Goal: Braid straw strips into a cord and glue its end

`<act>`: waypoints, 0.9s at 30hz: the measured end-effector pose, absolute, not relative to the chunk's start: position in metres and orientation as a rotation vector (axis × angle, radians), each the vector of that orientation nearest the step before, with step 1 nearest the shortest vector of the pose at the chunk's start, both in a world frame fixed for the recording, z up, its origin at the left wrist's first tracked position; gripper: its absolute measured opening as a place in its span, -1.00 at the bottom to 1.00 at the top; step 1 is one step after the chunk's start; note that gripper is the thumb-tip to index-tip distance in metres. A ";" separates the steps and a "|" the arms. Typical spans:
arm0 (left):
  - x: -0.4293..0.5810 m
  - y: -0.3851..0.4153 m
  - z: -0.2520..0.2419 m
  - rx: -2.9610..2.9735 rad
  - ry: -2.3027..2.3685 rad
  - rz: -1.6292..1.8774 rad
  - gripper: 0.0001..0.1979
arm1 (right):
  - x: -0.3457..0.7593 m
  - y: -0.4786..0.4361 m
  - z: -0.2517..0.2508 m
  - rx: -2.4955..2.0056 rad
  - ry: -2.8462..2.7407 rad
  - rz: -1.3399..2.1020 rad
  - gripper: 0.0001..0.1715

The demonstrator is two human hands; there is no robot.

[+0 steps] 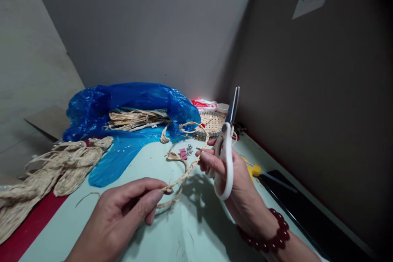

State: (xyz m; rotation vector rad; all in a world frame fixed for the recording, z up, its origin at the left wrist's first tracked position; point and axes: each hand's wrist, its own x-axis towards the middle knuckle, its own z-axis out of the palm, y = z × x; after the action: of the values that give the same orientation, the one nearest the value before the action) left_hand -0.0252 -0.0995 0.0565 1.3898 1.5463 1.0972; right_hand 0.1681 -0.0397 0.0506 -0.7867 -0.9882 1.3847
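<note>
A thin braided straw cord (194, 164) stretches between my two hands and curls in a loop above the table. My left hand (123, 211) pinches one part of it between thumb and fingertips. My right hand (231, 172) holds white-handled scissors (227, 147), their blades pointing up, while its thumb and fingertips also grip the cord. A frayed tuft (173, 156) hangs at one end of the cord. Below it on the table lie a pink binder clip (183, 154) and some small metal clips (189, 149).
At the back, a blue plastic bag (132, 92) holds straw bundles (138, 119). Woven straw sandal-like pieces (78, 168) lie at left. Behind my right hand are a woven basket (211, 122) and a white cup (222, 108). A yellow glue gun (252, 168) and black tray-like object (294, 196) sit right.
</note>
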 end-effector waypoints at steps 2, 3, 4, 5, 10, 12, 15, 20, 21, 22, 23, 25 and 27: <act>-0.028 -0.095 0.056 1.405 1.547 1.112 -0.75 | 0.169 -0.039 0.050 -0.862 -1.029 1.308 -0.54; -0.029 -0.093 0.056 1.422 1.548 1.120 -0.75 | 0.168 -0.039 0.050 -0.906 -1.049 1.271 -0.53; -0.031 -0.092 0.055 1.443 1.548 1.124 -0.74 | 0.167 -0.040 0.050 -0.947 -1.067 1.240 -0.51; -0.032 -0.091 0.054 1.459 1.547 1.126 -0.73 | 0.166 -0.041 0.050 -0.978 -1.082 1.220 -0.50; -0.024 -0.094 0.049 1.437 1.602 1.186 -0.75 | 0.148 -0.058 0.046 -0.889 -1.115 1.369 -0.39; -0.017 -0.097 0.047 1.483 1.606 1.227 -0.77 | 0.141 -0.066 0.045 -0.868 -1.130 1.396 -0.36; -0.009 -0.101 0.044 1.570 1.597 1.350 -0.89 | 0.138 -0.073 0.045 -0.902 -1.185 1.347 -0.39; -0.007 -0.102 0.039 1.807 1.422 1.514 -0.77 | 0.139 -0.073 0.045 -0.914 -1.195 1.291 -0.42; -0.007 -0.101 0.038 1.838 1.405 1.528 -0.76 | 0.139 -0.072 0.044 -0.910 -1.189 1.296 -0.42; -0.007 -0.101 0.038 1.859 1.401 1.536 -0.77 | 0.139 -0.071 0.044 -0.911 -1.182 1.305 -0.42; -0.008 -0.101 0.038 1.873 1.401 1.536 -0.77 | 0.140 -0.070 0.043 -0.917 -1.175 1.311 -0.42; -0.009 -0.101 0.039 1.874 1.409 1.513 -0.76 | 0.140 -0.069 0.042 -0.938 -1.167 1.326 -0.42; -0.009 -0.102 0.040 1.836 1.432 1.473 -0.77 | 0.141 -0.068 0.043 -0.953 -1.171 1.327 -0.46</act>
State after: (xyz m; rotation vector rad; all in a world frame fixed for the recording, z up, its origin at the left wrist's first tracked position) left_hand -0.0088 -0.1017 0.0398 1.8360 1.4321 1.4732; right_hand 0.1407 -0.0683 0.0429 -0.9533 -1.1708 1.3266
